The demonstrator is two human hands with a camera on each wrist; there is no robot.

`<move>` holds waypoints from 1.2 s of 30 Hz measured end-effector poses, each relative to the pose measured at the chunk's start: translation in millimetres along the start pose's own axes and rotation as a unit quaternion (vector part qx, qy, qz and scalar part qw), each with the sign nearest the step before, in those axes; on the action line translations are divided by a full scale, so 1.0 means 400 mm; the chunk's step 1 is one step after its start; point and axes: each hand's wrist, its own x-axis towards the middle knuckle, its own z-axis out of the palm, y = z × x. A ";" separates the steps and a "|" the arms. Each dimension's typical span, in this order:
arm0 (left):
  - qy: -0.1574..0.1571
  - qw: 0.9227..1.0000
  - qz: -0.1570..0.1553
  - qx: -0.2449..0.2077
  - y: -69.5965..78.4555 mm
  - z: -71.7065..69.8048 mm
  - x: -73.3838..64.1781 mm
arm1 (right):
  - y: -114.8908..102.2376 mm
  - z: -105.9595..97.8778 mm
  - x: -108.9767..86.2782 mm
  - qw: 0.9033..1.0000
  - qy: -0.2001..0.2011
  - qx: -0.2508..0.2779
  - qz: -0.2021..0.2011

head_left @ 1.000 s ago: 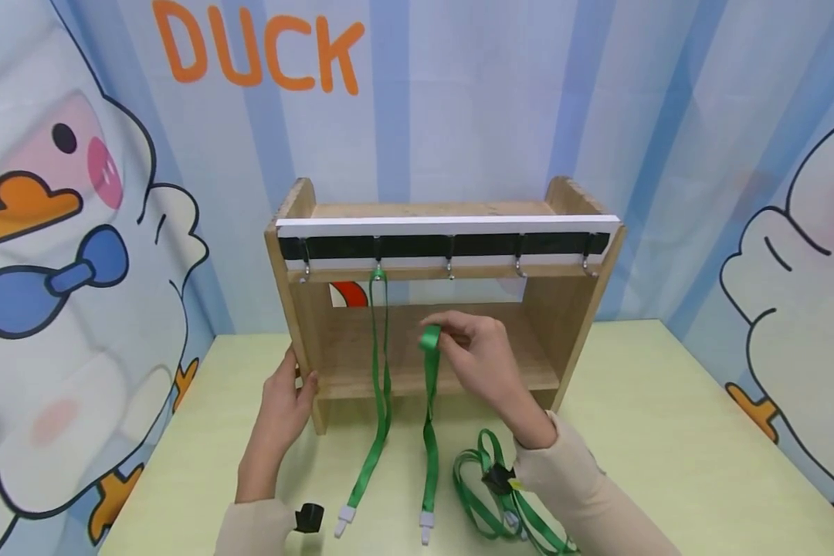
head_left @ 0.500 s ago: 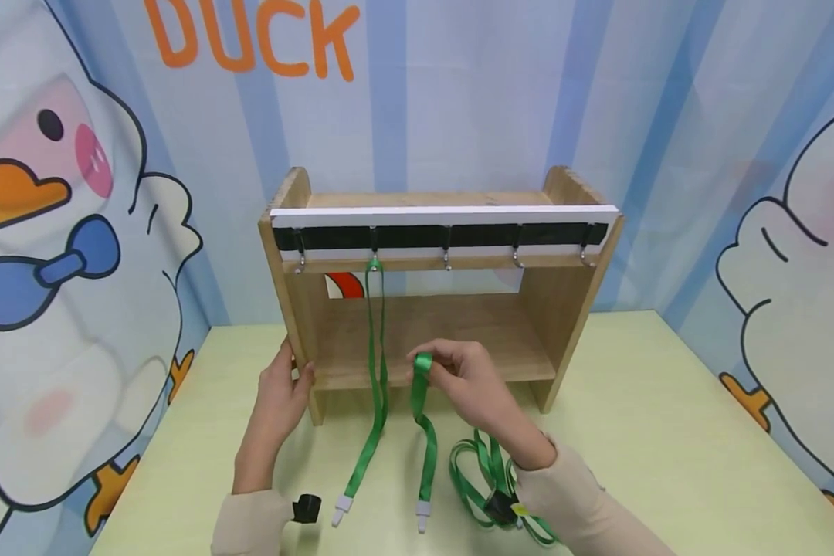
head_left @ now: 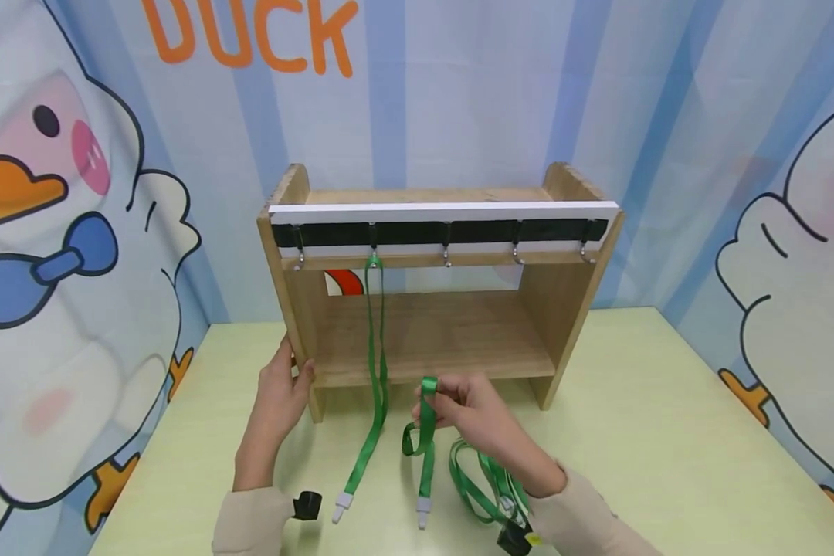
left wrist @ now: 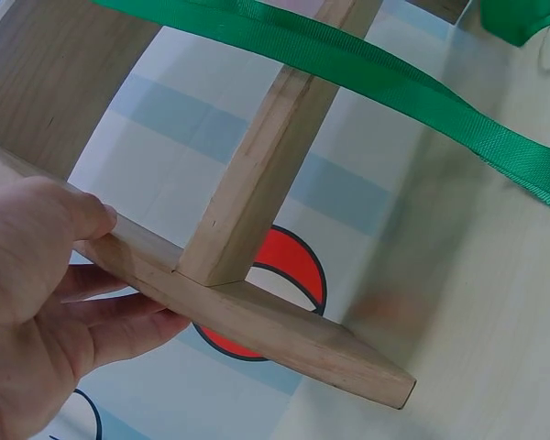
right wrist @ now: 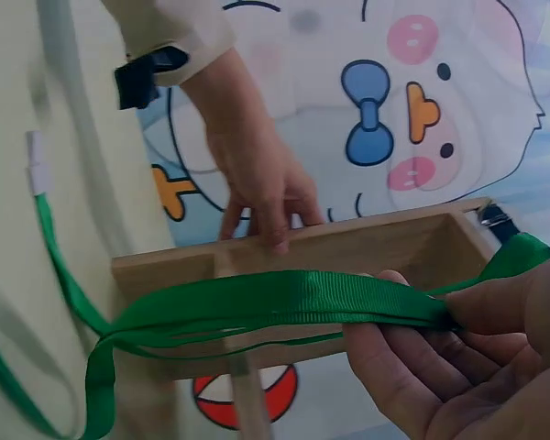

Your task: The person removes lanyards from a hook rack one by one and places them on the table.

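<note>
My left hand grips the left side panel of a small wooden shelf. In the left wrist view the thumb lies on the near face of that panel, fingers behind it. My right hand pinches the looped upper end of a green lanyard in front of the shelf's lower board. This lanyard's strap sags into a fold, and its white clip points down at the table. Another green lanyard hangs from the second hook from the left, its clip lower left.
Several metal hooks line a black strip along the shelf's top front. More green lanyards lie in a tangle on the pale table, partly behind my right wrist. A duck-print curtain stands behind.
My right hand has lowered from in front of the shelf opening toward the table, and the held lanyard's strap has slackened into a fold. My left hand keeps its grip on the panel.
</note>
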 end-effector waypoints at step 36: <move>-0.004 1.000 -0.016 0.008 -0.004 0.000 -0.001 | 0.216 0.079 0.001 0.974 0.021 0.147 0.170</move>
